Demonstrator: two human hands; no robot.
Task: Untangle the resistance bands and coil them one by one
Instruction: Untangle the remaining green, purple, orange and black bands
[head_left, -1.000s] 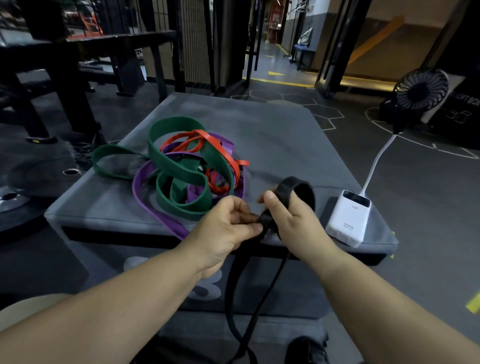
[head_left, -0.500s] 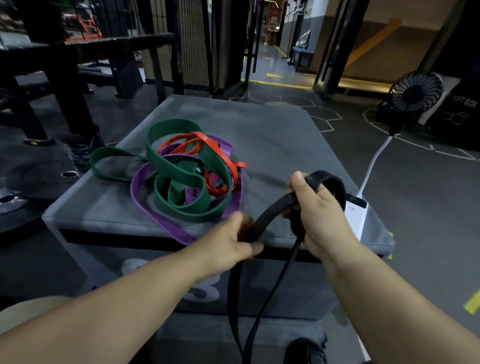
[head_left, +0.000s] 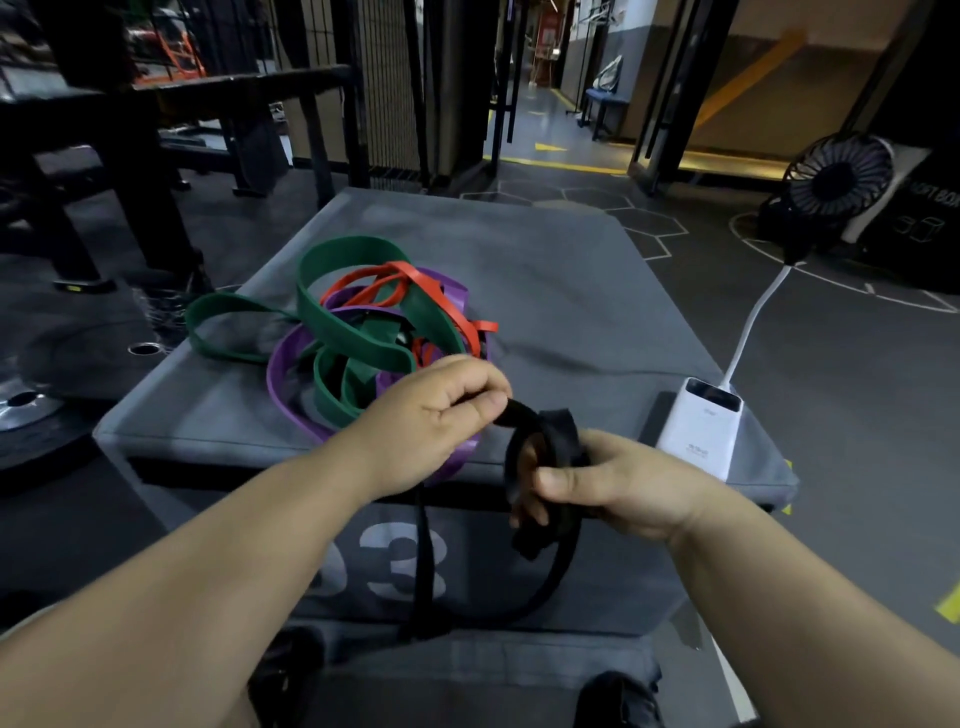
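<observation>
A black resistance band (head_left: 550, 436) is wound in a coil around the fingers of my right hand (head_left: 608, 486), which grips it in front of the box's near edge. My left hand (head_left: 431, 415) pinches the same band just left of the coil, and its free length hangs down in a loop before the box. Behind my left hand, a green band (head_left: 353, 332), a purple band (head_left: 283, 379) and a red band (head_left: 415, 280) lie tangled together on the grey padded box (head_left: 571, 291).
A white power bank (head_left: 701, 426) sits at the box's right near corner, with a white gooseneck leading to a small black fan (head_left: 836, 179). Dark gym racks and a weight plate stand on the floor to the left.
My right hand has dropped and turned, wrapping another turn of the black band around its fingers. My left hand has risen and now feeds the band from the left.
</observation>
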